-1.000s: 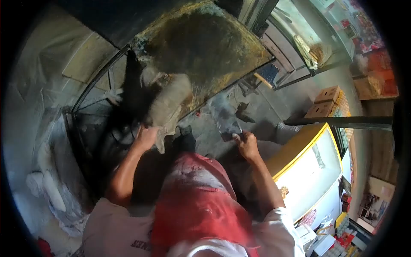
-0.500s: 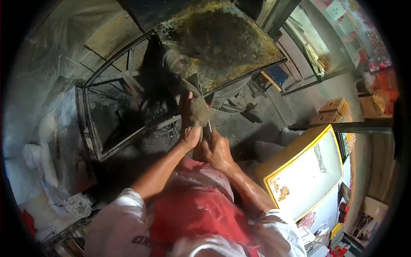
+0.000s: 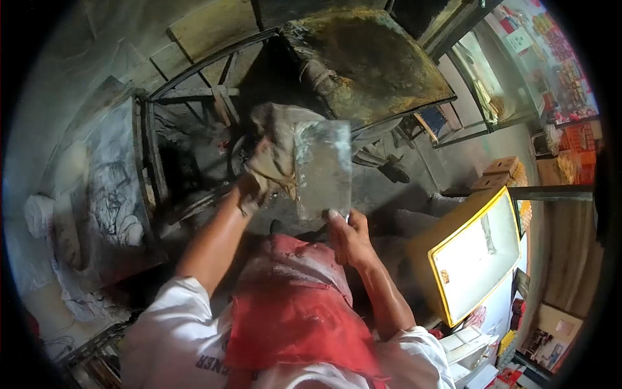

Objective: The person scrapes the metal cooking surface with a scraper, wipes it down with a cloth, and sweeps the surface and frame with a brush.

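My right hand (image 3: 352, 240) grips the handle of a cleaver (image 3: 324, 170), thumb at the base of the blade. The broad rectangular blade points away from me, its flat face toward the camera, with pale smears near the top. Bunched in my left hand (image 3: 249, 189) is a dirty beige-grey cloth (image 3: 282, 146), which reaches to the blade's left edge. Whether the cloth touches the blade, I cannot tell. Folds of cloth hide most of the left fingers.
Beyond my hands stands a table with a stained, blackened top (image 3: 376, 65). A dark metal frame (image 3: 152, 149) is at the left. To my right is a white-lined yellow box (image 3: 476, 259). Cardboard boxes (image 3: 500, 170) sit farther right.
The cleaver has turned from edge-on to showing its flat face. My left hand and the cloth have shifted left, off the blade's middle. The view has tilted slightly.
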Demonstrator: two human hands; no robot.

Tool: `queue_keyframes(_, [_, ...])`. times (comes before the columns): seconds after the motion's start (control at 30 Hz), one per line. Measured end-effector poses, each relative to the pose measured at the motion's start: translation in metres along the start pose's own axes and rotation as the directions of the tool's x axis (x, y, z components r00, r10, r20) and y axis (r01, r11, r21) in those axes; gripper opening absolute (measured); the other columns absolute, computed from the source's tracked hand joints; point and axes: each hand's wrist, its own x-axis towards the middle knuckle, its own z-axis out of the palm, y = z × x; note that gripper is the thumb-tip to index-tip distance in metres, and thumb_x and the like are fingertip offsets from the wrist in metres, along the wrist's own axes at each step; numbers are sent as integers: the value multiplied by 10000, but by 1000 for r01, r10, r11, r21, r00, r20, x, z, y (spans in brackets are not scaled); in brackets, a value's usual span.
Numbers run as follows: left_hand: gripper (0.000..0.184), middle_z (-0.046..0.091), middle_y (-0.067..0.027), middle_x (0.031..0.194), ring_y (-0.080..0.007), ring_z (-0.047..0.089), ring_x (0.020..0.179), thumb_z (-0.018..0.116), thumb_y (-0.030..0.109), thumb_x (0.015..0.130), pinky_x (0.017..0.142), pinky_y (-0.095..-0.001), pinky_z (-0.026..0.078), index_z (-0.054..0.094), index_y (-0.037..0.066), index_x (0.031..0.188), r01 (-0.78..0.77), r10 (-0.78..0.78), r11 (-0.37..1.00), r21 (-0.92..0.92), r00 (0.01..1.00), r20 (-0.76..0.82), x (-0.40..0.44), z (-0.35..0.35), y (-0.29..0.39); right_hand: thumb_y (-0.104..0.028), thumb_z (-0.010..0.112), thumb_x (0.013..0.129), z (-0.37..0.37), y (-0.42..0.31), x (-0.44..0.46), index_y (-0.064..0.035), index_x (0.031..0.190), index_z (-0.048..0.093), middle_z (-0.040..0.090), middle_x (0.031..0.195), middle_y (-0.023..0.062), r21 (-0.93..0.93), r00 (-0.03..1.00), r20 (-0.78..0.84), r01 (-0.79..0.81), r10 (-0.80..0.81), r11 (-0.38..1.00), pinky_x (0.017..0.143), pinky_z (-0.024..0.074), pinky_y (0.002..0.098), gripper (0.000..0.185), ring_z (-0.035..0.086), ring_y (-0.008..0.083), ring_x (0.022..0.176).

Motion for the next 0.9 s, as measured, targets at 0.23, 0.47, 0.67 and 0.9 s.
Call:
queue_keyframes(0.23, [336, 659, -55, 1002, -166, 646, 876, 611, 328, 886, 766, -319, 544, 608, 65, 1094, 140, 69, 949, 282, 780, -622, -48, 59, -45, -170, 603, 911, 24, 20, 14, 6, 960, 590, 526, 618, 3, -58, 996, -92, -1, -5, 998, 436, 356, 273, 183, 453, 89, 487])
queue_keyframes(0.47, [441, 586, -69, 1209, -204, 529, 1125, 659, 300, 851, 1005, -361, 387, 576, 65, 1216, 392, 108, 632, 668, 810, -576, -115, 46, -95, -239, 599, 915, -1, -4, 47, -83, 843, 490, 403, 561, -20, 316, 966, -249, 144, -64, 938, 372, 288, 283, 203, 364, 111, 420])
queue_keyframes(0.67, [489, 599, -96, 1179, -233, 553, 1108, 671, 317, 829, 966, -395, 431, 548, 53, 1222, 206, 229, 899, 387, 533, -815, -150, 20, -69, -243, 562, 939, -14, 6, 42, -109, 818, 484, 364, 595, -51, 329, 997, -55, 66, -50, 942, 429, 285, 261, 197, 336, 82, 455])
queue_keyframes(0.9, [325, 643, -77, 1056, -202, 631, 935, 659, 193, 843, 802, -372, 533, 591, 56, 1130, 14, 217, 971, 239, 374, -902, -199, -10, -71, -273, 537, 952, 4, 64, 70, -117, 816, 488, 377, 548, -46, 166, 984, -58, -157, 169, 973, 385, 282, 237, 213, 352, 75, 425])
